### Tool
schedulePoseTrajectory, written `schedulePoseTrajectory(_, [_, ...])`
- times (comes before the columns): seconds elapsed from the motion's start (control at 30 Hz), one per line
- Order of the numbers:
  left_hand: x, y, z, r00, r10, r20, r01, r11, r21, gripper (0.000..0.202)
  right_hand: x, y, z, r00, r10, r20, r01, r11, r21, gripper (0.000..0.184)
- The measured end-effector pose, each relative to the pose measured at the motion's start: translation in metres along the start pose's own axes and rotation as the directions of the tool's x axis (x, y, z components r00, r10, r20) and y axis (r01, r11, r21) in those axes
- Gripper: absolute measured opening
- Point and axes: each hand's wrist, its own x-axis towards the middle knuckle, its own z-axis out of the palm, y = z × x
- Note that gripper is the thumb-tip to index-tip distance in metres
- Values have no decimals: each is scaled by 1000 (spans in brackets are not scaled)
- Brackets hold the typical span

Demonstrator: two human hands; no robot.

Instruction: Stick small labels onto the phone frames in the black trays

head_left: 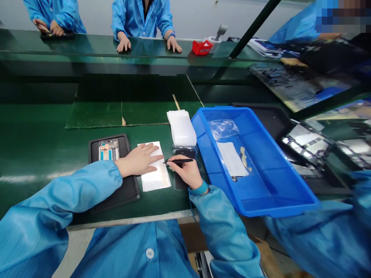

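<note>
My right grip [188, 170] is pinched around a thin black tool [186, 160]. The tip points at my left grip [138, 159] and is close by the edge of the white paper [155, 180]. I can't tell if it touches. If the tool slips, I think the tip could poke my finger or tear the paper.

My left grip holds nothing. It lies flat on the paper with its fingers spread. If it pushes sideways, the paper could slide and crease.

My left sleeve [98, 179] lies across the black tray [123, 197], close to the open phone part [108, 150]. A fast pull back could catch on that part and drag it.

Past my right grip, the stack of white sheets [182, 129] sits on the green desk [43, 143], just beside the blue bin [261, 185]. If my elbow bumps the bin, the stack could get messy.
</note>
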Motion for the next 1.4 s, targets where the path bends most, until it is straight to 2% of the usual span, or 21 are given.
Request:
schedulePoseTrajectory(0.27, [1, -2, 5, 1000, 14, -8, -14, 1000, 6, 53, 0, 0, 1, 1000, -6, -3, 6, 1000, -2, 19])
schedulePoseTrajectory(0.5, [1, -1, 0, 1000, 19, 1, -19, 999, 25, 51, 0, -2, 1, 1000, 15, -18, -14, 1000, 3, 21])
schedulePoseTrajectory(0.63, [2, 0, 2, 1000, 11, 10, -11, 999, 38, 52, -4, -8, -3, 996, 66, -66, -61, 995, 79, 22])
schedulePoseTrajectory(0.77, [2, 4, 1, 1000, -14, -6, 14, 1000, 14, 55, -10, -23, -12, 987, 62, -150, -43, 991, 129, 16])
schedulePoseTrajectory(0.87, [-3, 9, -12, 986, -63, -152, 50, 995, -88, 45, -13, -39, -18, 985, 27, -170, -6, 993, 118, 13])
schedulePoseTrajectory(0.93, [-8, 13, -25, 958, -135, -254, 66, 963, -260, 32, -15, -49, -19, 988, -7, -154, 25, 993, 113, 11])
schedulePoseTrajectory(0.97, [-11, 14, -32, 950, -160, -267, 53, 929, -366, 25, -16, -53, -18, 989, -24, -145, 41, 992, 119, 10])
schedulePoseTrajectory(1.07, [-18, 19, -44, 967, -157, -201, -2, 784, -621, 15, -18, -63, -13, 991, -62, -117, 80, 984, 157, 7])
schedulePoseTrajectory(1.13, [-21, 21, -45, 980, -122, -159, -24, 716, -698, 9, -19, -67, -9, 993, -68, -99, 85, 981, 174, 7])
schedulePoseTrajectory(1.23, [-25, 22, -41, 981, -119, -156, -31, 693, -721, 5, -20, -68, -3, 994, -66, -81, 79, 982, 173, 7])
schedulePoseTrajectory(1.4, [-31, 20, -35, 968, -184, -172, -7, 665, -747, 6, -20, -67, 2, 995, -32, -92, 47, 986, 161, 8])
